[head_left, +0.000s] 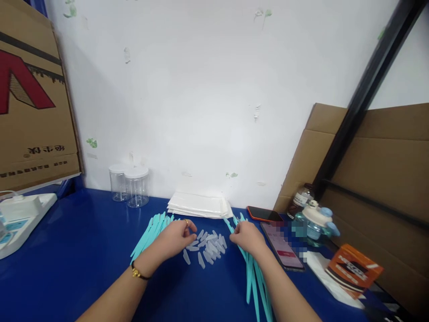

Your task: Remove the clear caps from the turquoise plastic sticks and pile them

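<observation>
My left hand [176, 235] hovers with fingers loosely curled, thumb and fingertips apart, and nothing shows between them. It is beside a loose pile of small translucent blade caps [212, 247] on the blue table. Under and behind this hand lies a bundle of slim turquoise eyebrow razors [149, 235]. To the right of the caps, my right hand [246, 237] has its fingers closed on a turquoise eyebrow razor [229, 225], whose tip points up and left. More turquoise eyebrow razors [254, 281] lie beneath that hand and forearm, partly hidden.
White sheets [196, 205] lie stacked by the wall, with two clear jars [137, 190] to their left. On the right are two phones [264, 213], a brown bottle [300, 199], a teal bottle [313, 223] and an orange box [353, 270]. A power strip [33, 219] sits far left.
</observation>
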Demonstrator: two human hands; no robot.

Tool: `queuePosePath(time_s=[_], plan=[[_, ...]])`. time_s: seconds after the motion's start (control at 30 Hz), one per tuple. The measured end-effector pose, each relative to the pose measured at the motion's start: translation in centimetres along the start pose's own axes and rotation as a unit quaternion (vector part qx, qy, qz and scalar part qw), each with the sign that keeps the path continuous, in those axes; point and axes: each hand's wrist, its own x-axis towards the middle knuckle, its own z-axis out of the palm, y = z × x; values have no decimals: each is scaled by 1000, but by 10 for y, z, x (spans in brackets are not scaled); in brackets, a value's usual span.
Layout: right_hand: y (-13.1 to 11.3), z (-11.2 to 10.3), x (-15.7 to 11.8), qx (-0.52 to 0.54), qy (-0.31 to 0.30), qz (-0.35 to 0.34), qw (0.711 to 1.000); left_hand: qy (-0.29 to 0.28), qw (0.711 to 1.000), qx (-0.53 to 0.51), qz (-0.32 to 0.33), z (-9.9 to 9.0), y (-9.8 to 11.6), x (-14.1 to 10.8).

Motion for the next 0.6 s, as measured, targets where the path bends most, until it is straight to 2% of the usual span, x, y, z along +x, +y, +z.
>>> queuePosePath(time_s=[0.07,0.13,0.2,0.27,0.37,0.47,0.6], plan=[[-4,-1,-6,187,-32,-42,981,-44,992,-114,13,10,12,-3],[-14,2,-13,358,-70,-80,928,-89,969,-230,12,22,23,-6],[-27,8,-20,458,-103,-102,877,-120,944,-308,14,33,29,-6],[-37,14,-25,499,-121,-114,851,-136,934,-332,11,40,31,-6],[-42,18,-25,546,-86,-109,826,-172,929,-328,-3,44,29,-5],[-38,17,-21,591,-31,-88,801,-224,919,-325,-20,39,29,-7],[-29,14,-13,631,-1,-71,772,-228,920,-318,-40,22,30,-11]])
